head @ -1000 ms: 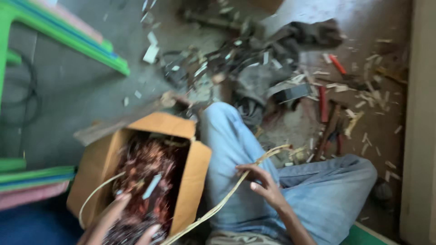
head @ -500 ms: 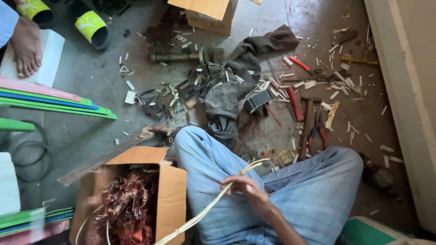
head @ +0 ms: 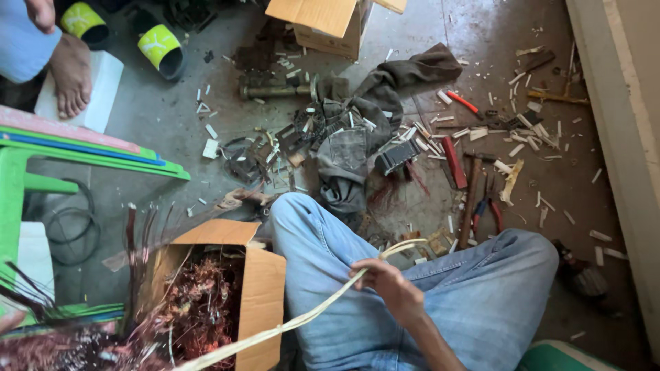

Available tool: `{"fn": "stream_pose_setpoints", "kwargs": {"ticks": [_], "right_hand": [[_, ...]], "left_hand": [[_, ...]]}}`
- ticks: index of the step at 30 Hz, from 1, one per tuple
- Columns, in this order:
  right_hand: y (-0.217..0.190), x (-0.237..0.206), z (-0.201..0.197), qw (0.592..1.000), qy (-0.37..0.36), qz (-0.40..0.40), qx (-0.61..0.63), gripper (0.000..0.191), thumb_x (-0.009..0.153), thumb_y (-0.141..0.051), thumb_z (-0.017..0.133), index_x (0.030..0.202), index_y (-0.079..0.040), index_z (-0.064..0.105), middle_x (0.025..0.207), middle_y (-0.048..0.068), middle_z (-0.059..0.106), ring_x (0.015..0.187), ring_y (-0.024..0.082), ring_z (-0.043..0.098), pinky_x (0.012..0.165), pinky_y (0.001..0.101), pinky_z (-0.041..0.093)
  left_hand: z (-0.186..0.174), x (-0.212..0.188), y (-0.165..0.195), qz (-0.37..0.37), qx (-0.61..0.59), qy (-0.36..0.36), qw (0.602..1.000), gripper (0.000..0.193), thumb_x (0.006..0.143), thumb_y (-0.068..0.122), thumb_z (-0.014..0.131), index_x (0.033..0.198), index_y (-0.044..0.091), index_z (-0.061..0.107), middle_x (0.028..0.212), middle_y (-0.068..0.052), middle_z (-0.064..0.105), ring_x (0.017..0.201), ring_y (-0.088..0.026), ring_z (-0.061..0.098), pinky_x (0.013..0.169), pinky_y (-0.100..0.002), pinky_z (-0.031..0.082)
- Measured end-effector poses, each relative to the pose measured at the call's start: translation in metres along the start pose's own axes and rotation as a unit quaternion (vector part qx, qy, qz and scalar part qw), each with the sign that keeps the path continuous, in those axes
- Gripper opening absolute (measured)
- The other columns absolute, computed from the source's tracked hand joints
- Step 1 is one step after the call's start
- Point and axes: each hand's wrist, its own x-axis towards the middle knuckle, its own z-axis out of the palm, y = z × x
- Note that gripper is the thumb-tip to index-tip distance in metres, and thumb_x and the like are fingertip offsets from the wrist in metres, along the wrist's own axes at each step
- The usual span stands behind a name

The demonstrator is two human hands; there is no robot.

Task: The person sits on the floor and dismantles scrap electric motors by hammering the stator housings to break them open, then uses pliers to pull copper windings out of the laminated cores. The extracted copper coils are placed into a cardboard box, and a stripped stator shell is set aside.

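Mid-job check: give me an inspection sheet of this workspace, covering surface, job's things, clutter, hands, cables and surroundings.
Surface: grey concrete floor, dirty.
Job's things: long cream cable sheath lies across the lap; open brown cardboard box holds a tangle of copper wire.
Clutter: white sheath offcuts, red-handled pliers, grey rag.
Hands: right hand grips the sheath; left hand nothing seen.
Cables: black coil by the green plastic stool.
Surroundings: another person's bare foot; second cardboard box.
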Motion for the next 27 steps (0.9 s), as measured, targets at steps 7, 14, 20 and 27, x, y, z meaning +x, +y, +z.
{"fn": "stream_pose_setpoints", "kwargs": {"ticks": [7, 14, 20, 27], "right_hand": [[-0.016, -0.012, -0.024, 0.986, 0.083, -0.07, 0.128, 0.093, 0.089, -0.073, 0.051, 0.134, 0.007, 0.058, 0.13, 0.02, 0.059, 0.109, 0.029, 0.055, 0.102, 0.0431, 0.04], [-0.031, -0.034, -0.073, 0.925, 0.14, -0.183, 0.304, 0.085, 0.096, -0.072, 0.057, 0.14, 0.0, 0.061, 0.136, 0.017, 0.055, 0.114, 0.028, 0.051, 0.108, 0.0453, 0.037], [-0.05, -0.056, -0.105, 0.907, 0.178, -0.232, 0.302, 0.084, 0.097, -0.073, 0.062, 0.139, -0.002, 0.062, 0.137, 0.017, 0.053, 0.124, 0.032, 0.05, 0.119, 0.0491, 0.034], [-0.091, -0.047, -0.123, 0.93, 0.175, -0.228, 0.23, 0.095, 0.088, -0.075, 0.063, 0.147, 0.0, 0.056, 0.156, 0.023, 0.043, 0.136, 0.039, 0.044, 0.12, 0.05, 0.029]], "left_hand": [[0.047, 0.031, 0.032, 0.002, -0.053, -0.016, 0.998, 0.028, 0.097, 0.018, 0.072, 0.118, 0.001, 0.066, 0.111, -0.007, 0.072, 0.101, -0.016, 0.069, 0.094, -0.03, 0.056], [0.158, 0.12, 0.053, -0.101, -0.129, -0.012, 0.986, 0.03, 0.092, 0.031, 0.077, 0.111, 0.007, 0.074, 0.088, 0.002, 0.068, 0.07, -0.009, 0.055, 0.062, -0.027, 0.039], [0.257, 0.2, 0.026, -0.021, -0.273, -0.031, 0.961, 0.029, 0.089, 0.031, 0.083, 0.1, 0.004, 0.078, 0.099, -0.001, 0.077, 0.087, -0.008, 0.068, 0.083, -0.026, 0.054], [0.406, 0.298, 0.015, 0.129, -0.222, 0.058, 0.965, 0.032, 0.085, 0.029, 0.089, 0.09, 0.002, 0.072, 0.086, -0.004, 0.069, 0.073, -0.013, 0.062, 0.07, -0.031, 0.051]]}}
